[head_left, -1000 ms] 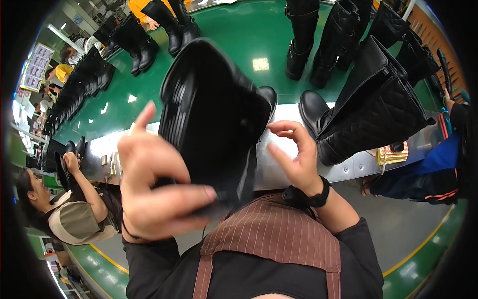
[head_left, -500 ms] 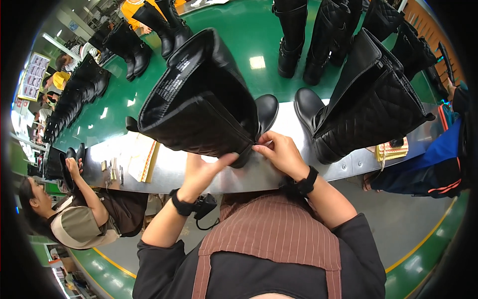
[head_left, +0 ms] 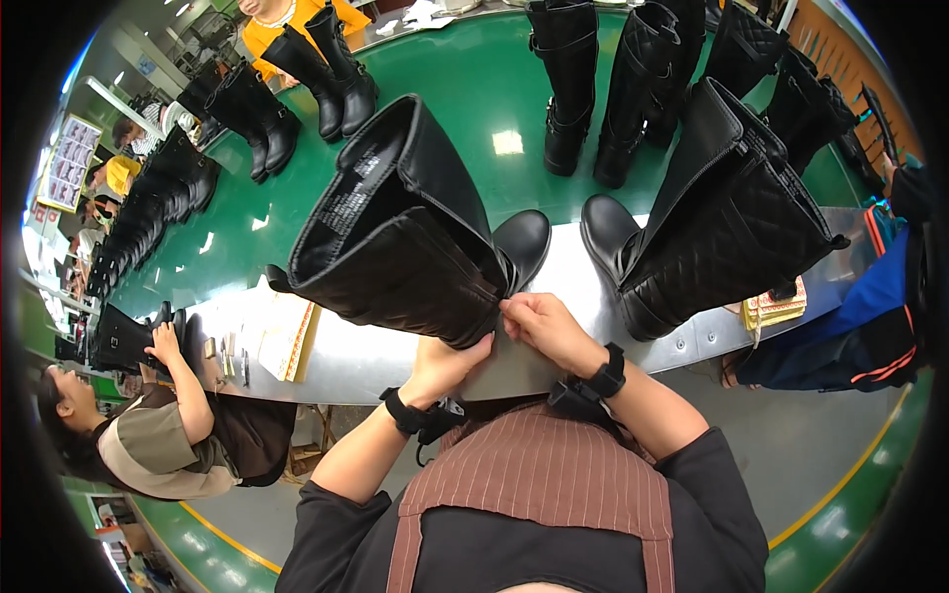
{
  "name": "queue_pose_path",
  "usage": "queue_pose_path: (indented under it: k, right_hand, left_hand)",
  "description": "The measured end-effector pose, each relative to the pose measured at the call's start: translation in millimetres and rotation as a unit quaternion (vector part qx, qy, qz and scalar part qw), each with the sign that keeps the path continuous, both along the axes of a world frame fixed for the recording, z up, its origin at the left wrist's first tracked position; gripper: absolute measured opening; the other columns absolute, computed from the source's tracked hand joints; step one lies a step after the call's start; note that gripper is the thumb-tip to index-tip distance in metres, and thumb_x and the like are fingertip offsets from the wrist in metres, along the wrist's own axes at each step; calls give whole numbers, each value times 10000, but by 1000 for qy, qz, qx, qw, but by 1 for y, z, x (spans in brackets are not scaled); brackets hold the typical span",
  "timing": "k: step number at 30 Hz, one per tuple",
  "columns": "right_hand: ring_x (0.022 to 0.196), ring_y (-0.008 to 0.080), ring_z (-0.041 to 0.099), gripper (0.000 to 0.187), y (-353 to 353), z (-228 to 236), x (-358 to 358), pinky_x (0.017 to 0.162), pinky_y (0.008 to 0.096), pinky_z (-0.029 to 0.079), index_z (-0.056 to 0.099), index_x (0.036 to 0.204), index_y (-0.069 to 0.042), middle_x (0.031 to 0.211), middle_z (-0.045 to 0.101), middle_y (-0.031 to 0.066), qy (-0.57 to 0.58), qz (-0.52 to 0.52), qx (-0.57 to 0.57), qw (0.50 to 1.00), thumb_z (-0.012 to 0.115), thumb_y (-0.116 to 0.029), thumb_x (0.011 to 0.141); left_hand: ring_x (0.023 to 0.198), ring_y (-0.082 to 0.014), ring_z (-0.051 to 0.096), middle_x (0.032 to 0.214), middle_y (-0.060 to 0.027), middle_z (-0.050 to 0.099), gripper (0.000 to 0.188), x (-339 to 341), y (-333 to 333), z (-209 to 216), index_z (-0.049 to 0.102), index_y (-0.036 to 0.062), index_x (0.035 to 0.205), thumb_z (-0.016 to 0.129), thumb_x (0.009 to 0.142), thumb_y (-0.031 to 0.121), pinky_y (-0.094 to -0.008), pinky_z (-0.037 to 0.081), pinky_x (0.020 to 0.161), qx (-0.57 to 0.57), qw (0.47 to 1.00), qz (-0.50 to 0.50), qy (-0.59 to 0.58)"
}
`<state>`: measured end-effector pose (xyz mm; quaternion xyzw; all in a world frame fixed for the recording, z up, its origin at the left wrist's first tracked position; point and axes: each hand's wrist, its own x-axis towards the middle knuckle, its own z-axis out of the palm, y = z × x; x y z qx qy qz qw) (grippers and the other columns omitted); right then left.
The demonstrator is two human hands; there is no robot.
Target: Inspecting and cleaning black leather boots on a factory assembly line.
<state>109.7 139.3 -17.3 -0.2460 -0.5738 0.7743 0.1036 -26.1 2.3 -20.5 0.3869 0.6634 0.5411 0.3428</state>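
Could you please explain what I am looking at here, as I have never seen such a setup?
There is no machine: a person works bare-handed, seen by a wide fisheye camera worn on the head, so straight edges look bent. The left hand steadies a tall, open-topped black boot near its heel; the fingers of the right hand pinch at its ankle. Another tall black quilted boot is to the right. Beneath is a shiny silver metal strip edging a glossy green tabletop, where more black boots stand.

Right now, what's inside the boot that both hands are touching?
In the boot: dark lining bearing pale printing. The shaft's wall covers the foot section; I can't see inside there.
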Motion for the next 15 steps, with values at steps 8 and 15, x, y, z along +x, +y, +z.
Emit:
queue_pose_path:
  k: [8, 15]
  right_hand:
    - [525, 49, 473, 353, -17, 31, -4, 505, 211, 386, 617, 789, -53, 721, 618, -3, 38, -56, 44, 997, 505, -276, 1039]
    - [548, 74, 551, 345, 2, 19, -6, 535, 236, 452, 649, 812, -30, 723, 639, 14, 44, -4, 81, 996, 525, -265, 1032]
  left_hand:
    - [877, -113, 637, 949, -3, 661, 286, -3, 8, 6, 658, 50, 1031, 721, 766, -38, -282, 527, 751, 10, 999, -32, 31]
    - [866, -126, 636, 934, -15, 683, 239, -10, 6, 2, 683, 42, 1004, 697, 771, -12, -289, 516, 768, -1, 1000, -18, -5]
